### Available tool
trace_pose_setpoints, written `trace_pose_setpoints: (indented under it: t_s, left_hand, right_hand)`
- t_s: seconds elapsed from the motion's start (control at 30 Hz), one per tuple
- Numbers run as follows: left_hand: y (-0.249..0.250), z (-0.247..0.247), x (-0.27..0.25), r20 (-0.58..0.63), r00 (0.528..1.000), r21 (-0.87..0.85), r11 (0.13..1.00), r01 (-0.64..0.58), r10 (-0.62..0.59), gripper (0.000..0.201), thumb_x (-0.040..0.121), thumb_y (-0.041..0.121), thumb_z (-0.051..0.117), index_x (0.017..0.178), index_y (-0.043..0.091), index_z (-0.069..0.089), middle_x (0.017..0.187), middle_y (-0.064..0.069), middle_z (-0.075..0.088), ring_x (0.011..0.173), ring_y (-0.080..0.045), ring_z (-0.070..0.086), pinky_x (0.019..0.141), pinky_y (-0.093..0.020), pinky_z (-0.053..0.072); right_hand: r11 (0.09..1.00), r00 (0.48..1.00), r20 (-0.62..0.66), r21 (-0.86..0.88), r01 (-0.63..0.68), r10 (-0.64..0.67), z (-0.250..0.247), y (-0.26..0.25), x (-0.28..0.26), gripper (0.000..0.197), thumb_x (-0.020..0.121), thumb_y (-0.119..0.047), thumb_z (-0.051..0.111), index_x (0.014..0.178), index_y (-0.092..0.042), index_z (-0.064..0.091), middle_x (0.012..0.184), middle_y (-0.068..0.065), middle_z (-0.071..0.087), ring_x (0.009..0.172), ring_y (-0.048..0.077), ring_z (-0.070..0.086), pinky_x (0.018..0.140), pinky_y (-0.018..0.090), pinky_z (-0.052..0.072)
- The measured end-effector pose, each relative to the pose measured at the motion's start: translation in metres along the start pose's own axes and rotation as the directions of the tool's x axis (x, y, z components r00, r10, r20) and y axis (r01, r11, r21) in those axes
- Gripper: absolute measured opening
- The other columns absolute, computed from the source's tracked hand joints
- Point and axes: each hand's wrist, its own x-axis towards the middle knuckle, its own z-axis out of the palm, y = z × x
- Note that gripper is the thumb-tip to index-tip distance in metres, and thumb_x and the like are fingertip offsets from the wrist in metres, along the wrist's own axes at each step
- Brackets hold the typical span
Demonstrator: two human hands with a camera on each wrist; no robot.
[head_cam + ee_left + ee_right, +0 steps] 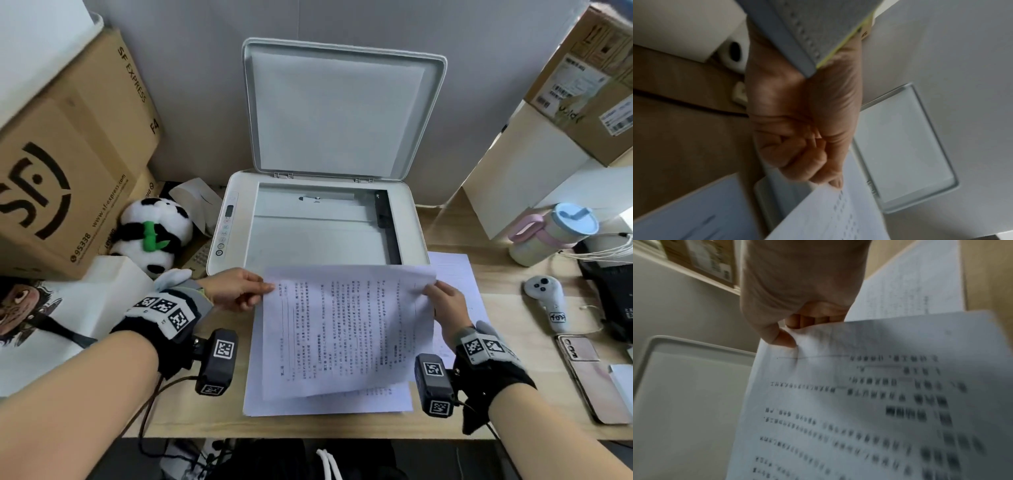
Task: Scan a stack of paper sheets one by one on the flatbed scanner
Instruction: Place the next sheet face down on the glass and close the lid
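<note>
A white flatbed scanner [236,192] stands at the back of the desk with its lid [339,109] raised and its glass [318,236] bare. I hold one printed sheet [346,329] in the air in front of it, text side up. My left hand [239,289] pinches the sheet's far left corner [830,194], and my right hand [445,301] pinches its far right corner [797,337]. Under the sheet lies the stack of paper sheets [308,406] on the desk. Another sheet [459,274] lies to the right of the scanner's front.
Cardboard boxes [68,154] and a panda plush [154,233] crowd the left. A drinking cup [555,233], a white controller [544,298], cables and a phone [589,377] sit on the right. More boxes [589,85] are stacked at the back right.
</note>
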Motion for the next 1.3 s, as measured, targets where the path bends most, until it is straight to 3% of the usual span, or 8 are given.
trace_pose_setpoints:
  t_s: [0.27,0.43,0.57,0.67,0.8,0.87,1.0,1.3]
  left_hand:
    - [0.085,-0.028,-0.016,-0.347,0.915,-0.238,0.925,-0.296,0.204,0.007,0.094,0.022,0.054,0.096,0.015,0.057,0.043,0.006,0.053,0.029,-0.002,0.035,0.030,-0.008,0.024]
    - [0.140,-0.035,-0.036,-0.500,0.780,-0.285,0.778,-0.560,0.378,0.027,0.095,0.035,0.049,0.080,0.018,0.063,0.065,0.006,0.068,0.043,-0.002,0.051,0.037,-0.013,0.035]
    - [0.153,-0.040,-0.039,-0.562,0.717,-0.335,0.680,-0.653,0.412,0.059,0.098,0.046,0.035,0.062,0.017,0.071,0.056,0.006,0.067,0.040,-0.004,0.053,0.038,-0.013,0.036]
    - [0.131,-0.045,-0.022,-0.592,0.723,-0.179,0.816,-0.549,0.356,0.047,0.093,0.041,0.051,0.058,0.019,0.074,0.058,0.012,0.068,0.043,-0.003,0.053,0.044,-0.015,0.038]
    - [0.088,-0.046,0.004,-0.539,0.789,0.028,0.942,-0.334,0.295,0.014,0.084,0.024,0.069,0.075,0.017,0.076,0.084,-0.003,0.069,0.077,-0.017,0.061,0.072,-0.023,0.049]
    - [0.068,-0.039,0.012,-0.502,0.804,0.118,0.946,-0.302,0.320,0.016,0.084,0.012,0.068,0.098,0.005,0.071,0.079,-0.001,0.064,0.075,-0.016,0.058,0.064,-0.012,0.048]
    - [0.042,-0.035,0.032,-0.519,0.784,0.261,0.937,-0.232,0.339,0.014,0.081,-0.004,0.066,0.094,0.000,0.069,0.073,0.004,0.059,0.071,-0.013,0.054,0.064,-0.012,0.046]
    - [0.036,-0.037,0.048,-0.521,0.792,0.421,0.903,-0.087,0.319,0.014,0.079,0.011,0.071,0.093,0.010,0.072,0.081,-0.006,0.060,0.079,-0.017,0.053,0.071,-0.020,0.040]
  right_hand:
    - [0.965,0.964,0.023,0.018,0.263,-0.264,0.010,-0.080,0.014,0.016,0.083,-0.005,0.060,0.093,0.007,0.065,0.077,0.006,0.048,0.069,0.016,0.038,0.062,0.026,0.033]
    - [0.901,0.909,-0.026,0.121,0.416,-0.416,0.021,-0.142,0.015,0.020,0.090,-0.007,0.055,0.078,-0.019,0.064,0.059,-0.011,0.059,0.045,0.000,0.042,0.046,0.013,0.036]
    - [0.852,0.924,-0.037,0.375,0.366,-0.380,0.025,-0.160,0.015,0.023,0.088,-0.015,0.046,0.072,-0.015,0.063,0.057,-0.008,0.063,0.048,0.007,0.050,0.046,0.017,0.036]
    - [0.892,0.952,0.039,0.363,0.270,-0.305,0.027,-0.144,0.018,0.028,0.086,-0.024,0.044,0.071,-0.016,0.065,0.071,-0.005,0.068,0.058,0.007,0.057,0.051,0.019,0.040]
    - [0.970,0.961,0.159,-0.060,0.237,-0.225,0.028,-0.106,0.025,0.018,0.092,-0.012,0.053,0.090,-0.011,0.071,0.085,-0.002,0.063,0.071,0.010,0.050,0.061,0.022,0.045]
    - [0.959,0.960,0.210,-0.174,0.224,-0.186,0.030,-0.086,0.032,0.017,0.090,-0.006,0.055,0.098,-0.007,0.071,0.073,-0.006,0.064,0.063,0.010,0.048,0.055,0.018,0.044]
    - [0.923,0.970,0.200,-0.327,0.201,-0.140,0.034,-0.059,0.043,0.018,0.085,-0.003,0.058,0.094,-0.011,0.072,0.067,-0.002,0.062,0.056,0.013,0.049,0.040,0.011,0.038]
    - [0.877,0.988,0.110,-0.458,0.148,-0.109,0.040,-0.046,0.059,0.011,0.078,-0.013,0.066,0.081,-0.023,0.071,0.070,-0.005,0.066,0.067,0.016,0.058,0.069,0.030,0.048]
